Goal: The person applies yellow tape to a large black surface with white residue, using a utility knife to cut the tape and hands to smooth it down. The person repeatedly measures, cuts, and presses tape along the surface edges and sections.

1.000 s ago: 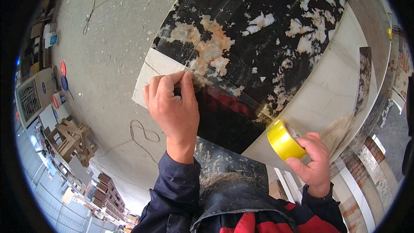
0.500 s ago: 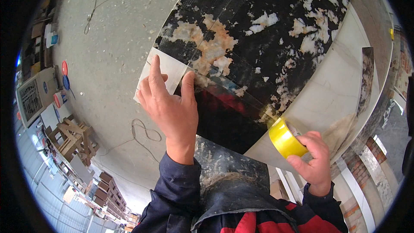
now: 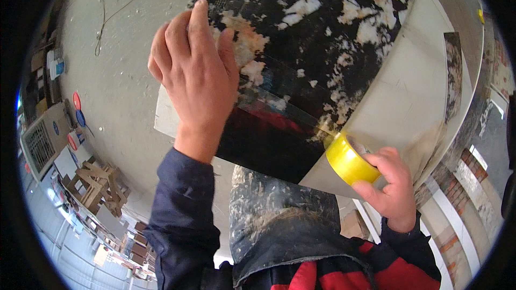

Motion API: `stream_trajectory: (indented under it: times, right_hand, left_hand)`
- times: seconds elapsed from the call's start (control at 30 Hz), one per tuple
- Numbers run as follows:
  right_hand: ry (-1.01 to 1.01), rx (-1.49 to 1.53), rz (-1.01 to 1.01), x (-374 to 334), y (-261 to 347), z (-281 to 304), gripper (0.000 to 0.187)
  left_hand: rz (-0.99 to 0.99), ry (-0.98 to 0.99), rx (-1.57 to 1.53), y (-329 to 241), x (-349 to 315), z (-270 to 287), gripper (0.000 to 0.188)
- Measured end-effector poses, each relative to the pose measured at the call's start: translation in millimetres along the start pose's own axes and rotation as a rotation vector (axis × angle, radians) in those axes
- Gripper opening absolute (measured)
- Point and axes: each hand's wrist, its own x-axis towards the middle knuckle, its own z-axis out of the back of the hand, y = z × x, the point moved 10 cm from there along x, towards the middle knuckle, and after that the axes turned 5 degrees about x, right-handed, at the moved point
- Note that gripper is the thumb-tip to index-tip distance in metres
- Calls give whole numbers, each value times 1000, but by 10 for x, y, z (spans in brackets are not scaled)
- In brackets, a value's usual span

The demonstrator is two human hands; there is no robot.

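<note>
A black stone slab (image 3: 301, 70) with white and tan patches lies in front of me. My right hand (image 3: 389, 185) grips a roll of yellow packing tape (image 3: 346, 161) by its near right side, at the slab's right edge. From the roll a clear strip of tape (image 3: 287, 113) stretches across the slab towards its left side. My left hand (image 3: 196, 70) is over the slab's left edge with its fingers extended and nothing visibly held; its palm is hidden. Below it, partly covered, a flat white piece (image 3: 166, 114) juts out past the slab's left edge.
A pale panel (image 3: 395, 94) lies along the slab's right side, with a narrow dark patterned strip (image 3: 452, 72) on it. Thin cable (image 3: 121, 11) lies on the grey floor to the left. A wooden trestle (image 3: 99, 185) and a boxy unit with a grille (image 3: 43, 142) stand farther left.
My left hand has moved up and slightly left along the slab's left edge, off the white piece's far end. The right hand and tape roll have shifted slightly in the picture.
</note>
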Motion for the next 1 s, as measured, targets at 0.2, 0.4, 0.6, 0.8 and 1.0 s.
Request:
stream_trajectory:
  times: [0.2,0.4,0.6,0.8,1.0]
  right_hand:
    - [3,31,10,25,-35,14,37]
    - [-3,56,14,55,-15,38,35]
    - [-10,82,28,71,2,21,35]
    - [-26,128,88,31,-70,-8,32]
    - [-30,109,34,-244,-244,138,32]
  left_hand:
    - [-114,80,50,-197,-20,-178,52]
    - [-197,93,-40,-641,-152,-125,54]
    - [-230,206,-120,-1224,-358,-90,58]
    - [-198,275,-196,-1492,-466,-68,65]
    - [-234,289,-177,-1403,-463,-88,63]
